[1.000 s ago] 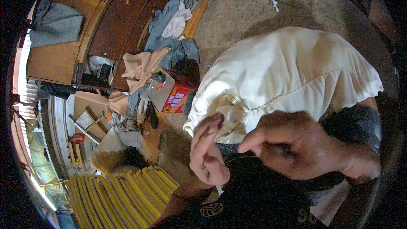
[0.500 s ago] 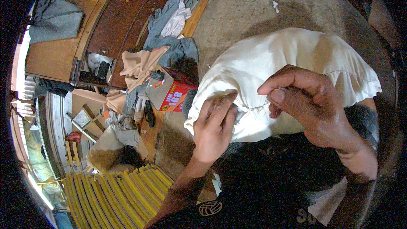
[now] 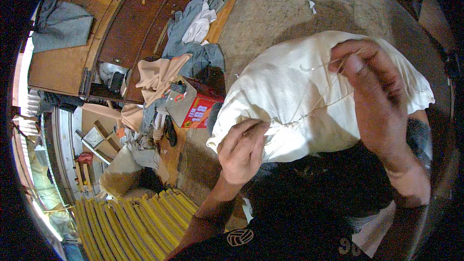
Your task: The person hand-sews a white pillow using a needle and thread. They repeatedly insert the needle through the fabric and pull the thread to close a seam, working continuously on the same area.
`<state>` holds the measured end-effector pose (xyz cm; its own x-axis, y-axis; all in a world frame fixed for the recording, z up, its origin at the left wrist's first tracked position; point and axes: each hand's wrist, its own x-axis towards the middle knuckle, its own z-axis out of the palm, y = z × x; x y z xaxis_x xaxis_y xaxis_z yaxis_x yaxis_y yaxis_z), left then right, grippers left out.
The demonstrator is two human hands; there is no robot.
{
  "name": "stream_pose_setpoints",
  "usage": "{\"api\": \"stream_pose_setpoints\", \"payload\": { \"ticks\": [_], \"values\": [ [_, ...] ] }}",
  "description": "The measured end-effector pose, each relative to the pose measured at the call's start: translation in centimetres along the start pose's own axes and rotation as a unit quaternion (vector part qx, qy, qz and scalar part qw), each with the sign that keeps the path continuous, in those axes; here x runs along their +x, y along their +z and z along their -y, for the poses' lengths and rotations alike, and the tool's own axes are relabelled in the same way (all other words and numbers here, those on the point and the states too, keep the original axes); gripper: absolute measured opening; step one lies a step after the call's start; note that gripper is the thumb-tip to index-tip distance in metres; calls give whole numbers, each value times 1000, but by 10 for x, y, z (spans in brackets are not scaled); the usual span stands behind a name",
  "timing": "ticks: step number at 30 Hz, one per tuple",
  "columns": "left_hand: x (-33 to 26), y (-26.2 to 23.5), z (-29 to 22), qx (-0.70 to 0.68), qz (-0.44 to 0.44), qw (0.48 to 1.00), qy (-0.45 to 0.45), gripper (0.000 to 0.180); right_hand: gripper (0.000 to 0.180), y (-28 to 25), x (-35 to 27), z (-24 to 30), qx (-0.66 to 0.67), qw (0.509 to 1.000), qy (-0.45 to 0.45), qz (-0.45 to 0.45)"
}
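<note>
- Since half a second ago the right hand (image 3: 374,94) has swung up and right, off the middle of the white cushion (image 3: 290,87); the left hand (image 3: 241,150) has stayed put
- The hands are well apart: the left pinches the cushion's near left corner, the right grips a thin curved needle (image 3: 309,68), with thread (image 3: 319,99) running back to the seam
- The cushion lies across the person's dark lap (image 3: 299,179), and past its far edge the worn surface (image 3: 270,9) spreads wide, with one white scrap (image 3: 312,7) near its far side
- By the surface's left edge, blue-grey cloth (image 3: 191,60) is heaped against a wooden cabinet (image 3: 125,34)
- A red-sided tin (image 3: 193,108) stands close off the cushion's left edge, crowding that side
- Yellow ridged slabs (image 3: 135,222) lie beside the left forearm
</note>
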<state>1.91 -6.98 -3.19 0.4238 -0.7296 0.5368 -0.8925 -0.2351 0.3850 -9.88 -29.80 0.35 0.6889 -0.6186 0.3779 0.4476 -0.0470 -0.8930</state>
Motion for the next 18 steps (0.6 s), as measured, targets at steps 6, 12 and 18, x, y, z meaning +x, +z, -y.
{"api": "stream_pose_setpoints", "payload": {
  "ticks": [6, 12, 18],
  "values": [
    [-1, 1, 6, 1, -3, 999, 34, 28, 24, -17, 9, 11, 244, 964, 101, -19],
    [-2, 2, 7, -10, 4, 1000, 28, 25, 19, -10, -1, 20, 45, 974, 201, 99],
    [3, 2, 2, -65, 10, 998, 15, 20, 14, 11, -19, -14, -100, 976, 122, 151]
  ]
}}
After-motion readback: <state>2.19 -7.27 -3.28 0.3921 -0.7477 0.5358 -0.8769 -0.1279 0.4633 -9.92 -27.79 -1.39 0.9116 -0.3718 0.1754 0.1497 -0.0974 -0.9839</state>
